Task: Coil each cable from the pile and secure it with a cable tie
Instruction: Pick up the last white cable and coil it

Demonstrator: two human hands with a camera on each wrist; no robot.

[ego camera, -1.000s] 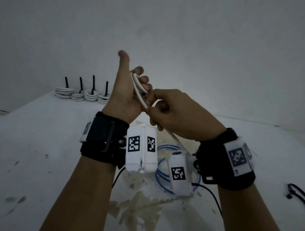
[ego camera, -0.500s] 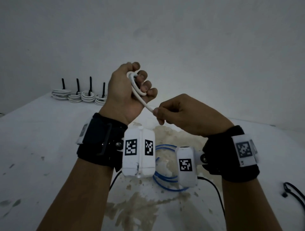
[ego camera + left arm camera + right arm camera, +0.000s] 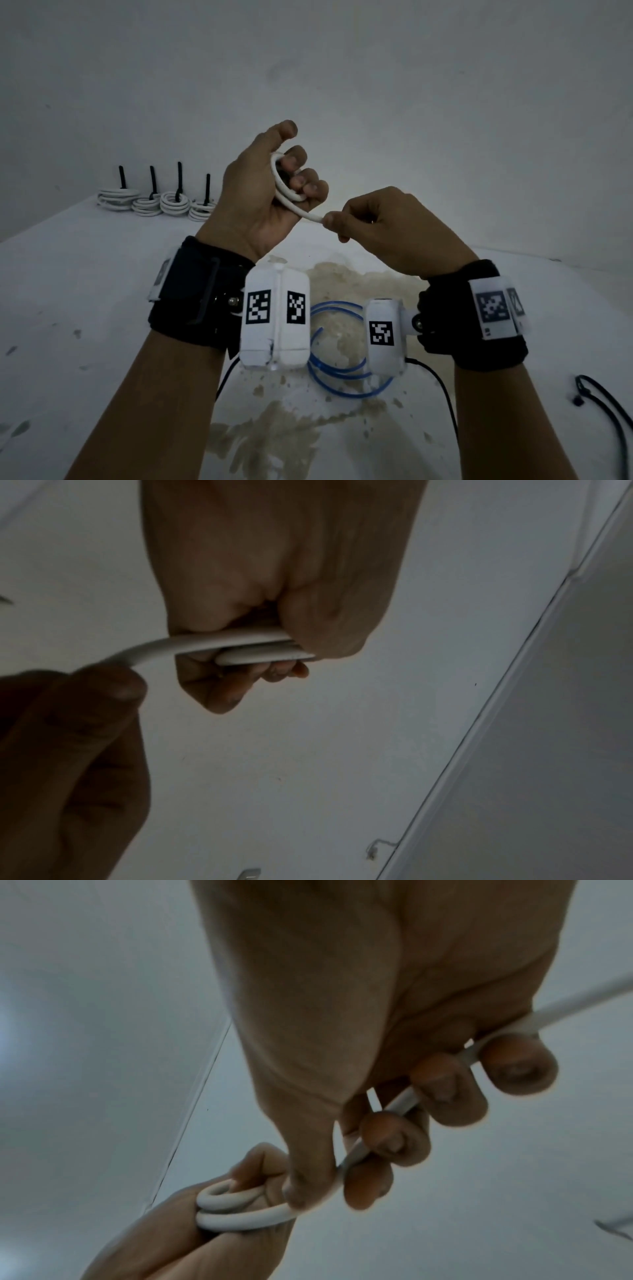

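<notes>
A white cable point(image 3: 289, 192) is wound in small loops, raised above the table. A blue cable point(image 3: 342, 373) lies loosely curled nearby. Four white tied coils point(image 3: 161, 202) sit far left.

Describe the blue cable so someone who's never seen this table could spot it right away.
Start at the white table and find the brownish stain near its middle. The blue cable lies there in loose loops, below the raised wrists. It is the only blue one and has no tie, unlike the four white coils tied with black ties at the far left edge.
</notes>
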